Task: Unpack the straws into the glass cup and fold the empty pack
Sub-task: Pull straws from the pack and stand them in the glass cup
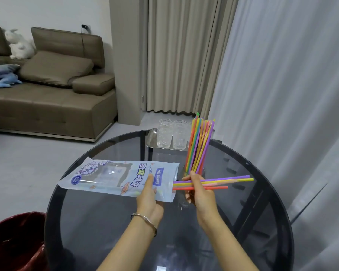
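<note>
My left hand (148,196) grips the pale blue straw pack (110,177) near its open right end, holding it flat above the round table. My right hand (199,190) pinches a small bunch of coloured straws (229,180) lying sideways, their left ends level with the pack's mouth. Behind that hand stands the glass cup (203,171), partly hidden, with many coloured straws (200,141) upright in it and fanning up and to the right.
The dark glass table (98,218) is round. At its far edge a metal tray (152,138) carries several empty clear cups (164,133). A red-lined bin (16,241) stands low left. A brown sofa is far left, curtains right.
</note>
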The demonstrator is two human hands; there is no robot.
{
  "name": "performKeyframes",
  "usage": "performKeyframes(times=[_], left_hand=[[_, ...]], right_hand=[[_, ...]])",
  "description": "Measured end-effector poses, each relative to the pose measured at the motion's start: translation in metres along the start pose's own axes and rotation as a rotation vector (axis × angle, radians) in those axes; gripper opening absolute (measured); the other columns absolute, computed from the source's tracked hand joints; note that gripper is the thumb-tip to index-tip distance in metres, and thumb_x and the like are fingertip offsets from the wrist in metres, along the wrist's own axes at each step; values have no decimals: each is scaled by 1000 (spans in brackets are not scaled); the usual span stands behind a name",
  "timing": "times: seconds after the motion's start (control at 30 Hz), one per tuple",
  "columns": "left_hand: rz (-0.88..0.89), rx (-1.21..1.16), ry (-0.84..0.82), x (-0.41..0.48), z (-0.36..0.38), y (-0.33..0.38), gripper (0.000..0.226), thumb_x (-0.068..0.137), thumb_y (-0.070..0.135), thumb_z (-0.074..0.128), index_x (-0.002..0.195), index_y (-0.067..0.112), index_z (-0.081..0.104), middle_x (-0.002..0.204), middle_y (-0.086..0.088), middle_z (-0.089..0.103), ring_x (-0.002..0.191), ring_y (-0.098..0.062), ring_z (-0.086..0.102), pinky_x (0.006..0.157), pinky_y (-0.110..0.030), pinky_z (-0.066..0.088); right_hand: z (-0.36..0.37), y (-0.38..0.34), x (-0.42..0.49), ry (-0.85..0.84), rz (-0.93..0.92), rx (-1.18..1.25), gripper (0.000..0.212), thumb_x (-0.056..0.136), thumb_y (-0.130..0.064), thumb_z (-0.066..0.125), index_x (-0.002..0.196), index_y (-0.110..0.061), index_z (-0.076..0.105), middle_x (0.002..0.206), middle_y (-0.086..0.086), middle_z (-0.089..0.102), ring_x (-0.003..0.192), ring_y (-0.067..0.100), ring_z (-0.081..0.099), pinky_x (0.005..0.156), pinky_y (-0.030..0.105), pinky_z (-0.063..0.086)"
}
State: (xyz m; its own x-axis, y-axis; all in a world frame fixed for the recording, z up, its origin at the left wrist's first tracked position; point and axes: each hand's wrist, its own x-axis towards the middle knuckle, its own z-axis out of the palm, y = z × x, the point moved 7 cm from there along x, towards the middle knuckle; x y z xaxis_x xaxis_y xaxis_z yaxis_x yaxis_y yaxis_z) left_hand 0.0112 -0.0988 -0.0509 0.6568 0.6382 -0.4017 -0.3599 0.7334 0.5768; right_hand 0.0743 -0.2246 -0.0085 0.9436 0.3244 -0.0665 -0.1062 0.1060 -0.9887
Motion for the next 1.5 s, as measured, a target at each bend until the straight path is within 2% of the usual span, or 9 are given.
performKeyframes(times=[0.13, 0.27, 0.43, 0.67, 0.83, 1.0, 1.27, 1.37, 1.5], left_hand=[[38, -85, 23, 8, -5, 15, 25, 95, 29, 52, 119, 22, 53, 95, 0, 65, 83, -17, 62, 87, -51, 52], [33, -60, 30, 8, -5, 10, 17, 97, 31, 48, 106, 20, 56, 92, 1, 65, 81, -19, 62, 69, -46, 55], [17, -33, 56, -1, -2, -10, 16, 97, 29, 48, 106, 19, 58, 93, 0, 65, 85, -21, 62, 98, -58, 44], [-3, -25, 36, 6, -1, -5, 9, 95, 31, 51, 92, 24, 57, 114, -8, 66, 111, -32, 61, 100, -58, 44], [31, 5, 43, 15, 1, 7, 13, 95, 31, 51, 101, 21, 57, 92, 3, 65, 80, -14, 62, 82, -37, 52], [25, 44, 44, 21, 11, 5, 11, 95, 33, 51, 87, 27, 57, 89, 5, 65, 72, -9, 64, 64, -28, 56], [8, 43, 47, 25, 13, 2, 8, 94, 32, 52, 94, 26, 57, 88, 6, 66, 70, -9, 66, 60, -26, 57], [-1, 47, 52, 24, 12, -1, 10, 94, 31, 53, 102, 26, 56, 89, 5, 66, 76, -12, 63, 59, -27, 57], [-4, 41, 55, 22, 13, -3, 20, 94, 30, 53, 112, 23, 54, 90, 4, 65, 83, -16, 63, 78, -36, 53]], right_hand=[[-28, -14, 10, 129, -3, 61, 49, 96, -38, 44, 61, -11, 67, 44, 3, 53, 41, 12, 45, 44, 23, 37], [-28, -14, 11, 106, -9, 84, 57, 96, -42, 40, 55, -13, 67, 47, 3, 60, 43, 13, 46, 45, 24, 36], [-2, -2, 4, 0, -18, -9, 50, 95, -39, 46, 57, -11, 63, 49, 4, 58, 39, 10, 44, 39, 17, 35], [-23, -11, 21, 75, -57, -8, 37, 96, -25, 44, 63, -12, 55, 45, 1, 48, 36, 8, 39, 36, 17, 31], [-72, -51, 53, 258, -193, -48, 41, 95, -24, 41, 57, -13, 50, 36, -8, 42, 33, 4, 36, 37, 17, 30], [-92, -84, 91, 285, -310, -144, 44, 95, -27, 41, 55, -14, 51, 38, -6, 47, 37, 4, 42, 40, 16, 34], [-41, -83, 133, -84, -364, -584, 45, 95, -37, 45, 70, -2, 58, 50, -13, 58, 55, -1, 57, 62, 17, 45], [-20, -63, 143, -292, -275, -694, 18, 84, -39, 64, 81, -22, 65, 95, -7, 70, 91, 9, 65, 85, 29, 51], [-19, -71, 151, -184, -316, -584, 30, 83, -34, 67, 106, -17, 64, 101, -2, 68, 94, 14, 64, 85, 29, 52]])
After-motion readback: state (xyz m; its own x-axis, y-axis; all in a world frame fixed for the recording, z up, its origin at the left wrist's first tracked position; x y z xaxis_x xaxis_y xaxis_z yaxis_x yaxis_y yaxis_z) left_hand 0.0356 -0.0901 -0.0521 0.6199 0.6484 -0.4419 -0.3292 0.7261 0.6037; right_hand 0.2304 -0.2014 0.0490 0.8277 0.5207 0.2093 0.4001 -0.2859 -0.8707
